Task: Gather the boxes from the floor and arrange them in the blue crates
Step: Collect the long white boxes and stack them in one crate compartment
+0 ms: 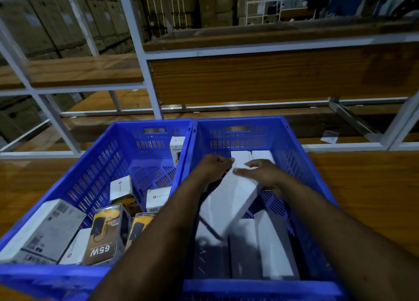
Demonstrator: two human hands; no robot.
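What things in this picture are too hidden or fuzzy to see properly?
- Head view: the white box held by the left hand and right hand is motion-blurred; any print is unreadable.
- Right crate: its floor is hidden by arms and boxes.
- Left crate: its near rim is cut off by the bottom edge.
- Stacked cartons behind the shelves: too dark and blurred.

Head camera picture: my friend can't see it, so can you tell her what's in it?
Two hands, the left hand and right hand, hold a long white box tilted over the right blue crate, which already has white and dark boxes. The left blue crate beside it holds a jumble of small boxes, with wooden shelves behind.
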